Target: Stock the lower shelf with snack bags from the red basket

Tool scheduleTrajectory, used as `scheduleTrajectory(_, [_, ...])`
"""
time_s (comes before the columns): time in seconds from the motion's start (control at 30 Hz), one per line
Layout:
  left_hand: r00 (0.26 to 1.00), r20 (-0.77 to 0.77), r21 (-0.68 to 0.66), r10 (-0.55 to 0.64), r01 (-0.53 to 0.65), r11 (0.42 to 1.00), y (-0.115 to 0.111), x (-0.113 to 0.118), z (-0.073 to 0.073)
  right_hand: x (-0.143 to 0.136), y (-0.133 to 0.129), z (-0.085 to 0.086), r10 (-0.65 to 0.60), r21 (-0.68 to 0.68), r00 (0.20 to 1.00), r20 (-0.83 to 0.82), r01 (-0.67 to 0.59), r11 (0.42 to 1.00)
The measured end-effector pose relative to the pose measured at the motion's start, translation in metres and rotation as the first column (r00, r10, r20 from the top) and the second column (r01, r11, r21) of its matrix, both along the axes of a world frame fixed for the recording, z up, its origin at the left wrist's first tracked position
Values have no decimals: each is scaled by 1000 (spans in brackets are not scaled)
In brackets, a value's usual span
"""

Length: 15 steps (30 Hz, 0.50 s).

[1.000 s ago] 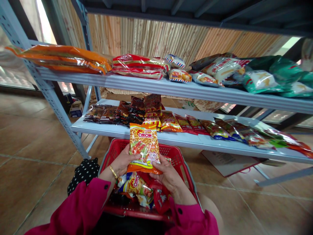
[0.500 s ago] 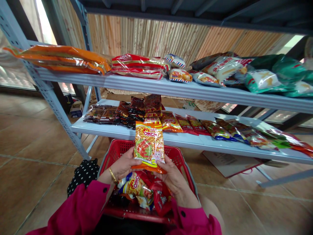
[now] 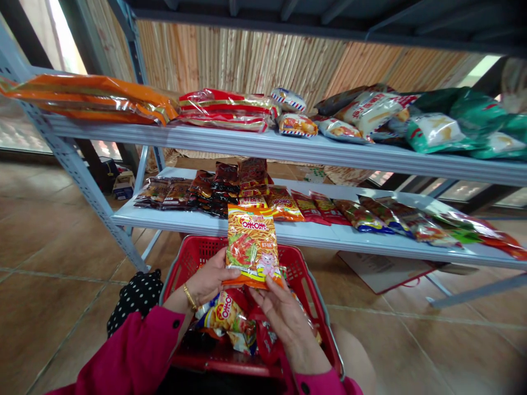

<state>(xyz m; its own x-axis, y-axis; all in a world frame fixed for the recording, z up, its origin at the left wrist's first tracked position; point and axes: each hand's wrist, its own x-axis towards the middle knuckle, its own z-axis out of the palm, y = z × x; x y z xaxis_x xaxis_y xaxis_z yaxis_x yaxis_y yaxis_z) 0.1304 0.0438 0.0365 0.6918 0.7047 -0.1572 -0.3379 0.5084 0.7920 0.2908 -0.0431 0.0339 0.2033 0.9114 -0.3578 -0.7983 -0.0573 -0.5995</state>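
An orange snack bag (image 3: pixel 252 241) with a yellow top edge and a pink cartoon figure is held upright, its printed front toward me. My left hand (image 3: pixel 213 277) grips its lower left corner, thumb over the front. At the lower right corner, my right hand (image 3: pixel 280 307) pinches it between thumb and fingers. Beneath my hands is a red plastic basket (image 3: pixel 181 263). Inside it lie a yellow and blue snack bag (image 3: pixel 226 312), a red packet (image 3: pixel 267 340) and other packets partly hidden by my hands.
The lower shelf (image 3: pixel 288 230) in front carries dark packets (image 3: pixel 177 193), red packets (image 3: pixel 317 207) and other snack bags. On the upper shelf (image 3: pixel 247 142) lie orange bags (image 3: pixel 90 99), red bags (image 3: pixel 230 109) and green bags (image 3: pixel 473 118). Polka-dot cloth (image 3: pixel 134 299) is left of the basket.
The bag stays in both hands, tilted slightly differently so its print shows more clearly. My right hand has shifted its grip a little. The shelf has moved slightly left in view.
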Motion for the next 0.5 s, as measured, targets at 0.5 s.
scheduleTrajectory(0.5, [972, -196, 90, -131, 151, 984, 2, 28, 13, 35, 0, -4, -89, 30, 991, 101, 86, 996])
